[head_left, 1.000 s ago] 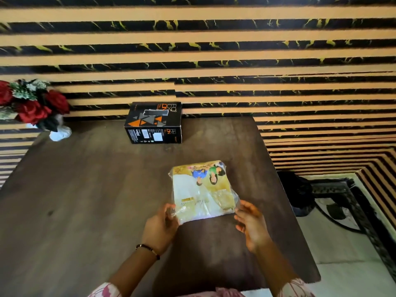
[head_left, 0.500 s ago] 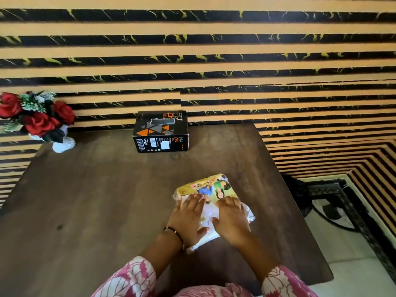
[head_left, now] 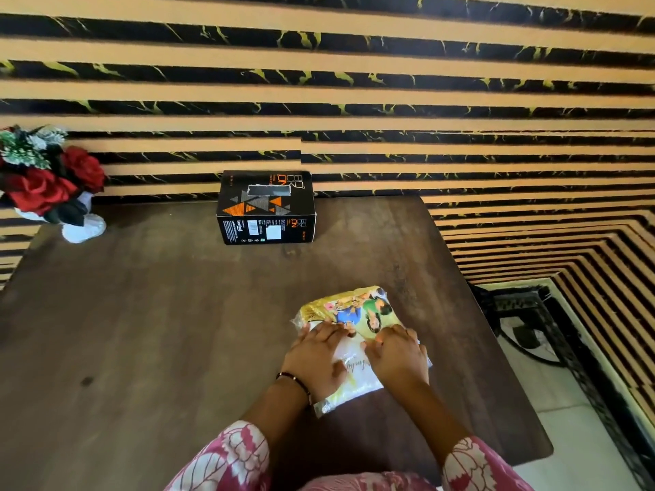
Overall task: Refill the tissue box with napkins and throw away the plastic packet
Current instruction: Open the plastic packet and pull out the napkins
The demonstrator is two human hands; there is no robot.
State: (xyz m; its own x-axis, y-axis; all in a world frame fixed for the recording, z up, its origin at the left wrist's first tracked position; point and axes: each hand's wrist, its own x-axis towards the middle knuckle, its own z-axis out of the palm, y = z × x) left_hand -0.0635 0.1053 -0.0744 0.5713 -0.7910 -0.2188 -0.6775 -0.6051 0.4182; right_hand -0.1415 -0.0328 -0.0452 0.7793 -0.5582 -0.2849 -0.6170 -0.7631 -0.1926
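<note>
Lying flat on the table (head_left: 149,341), a sealed yellow-and-white napkin packet (head_left: 358,327) is pinched at its middle by curled left hand (head_left: 315,359) and right hand (head_left: 398,356).

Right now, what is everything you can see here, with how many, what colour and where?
Dark brown wooden table: one, fills the lower view.
Black cardboard tissue box with orange triangles: one, far table edge, by the wall.
Clear plastic napkin packet with yellow print: one, near right of table, under both hands.
Red rose bouquet in white vase: one, far left corner.
Striped tan and black wall: behind the table.
Black bracelet: one, left wrist.
Left hand: on the packet.
Right hand: on the packet.
</note>
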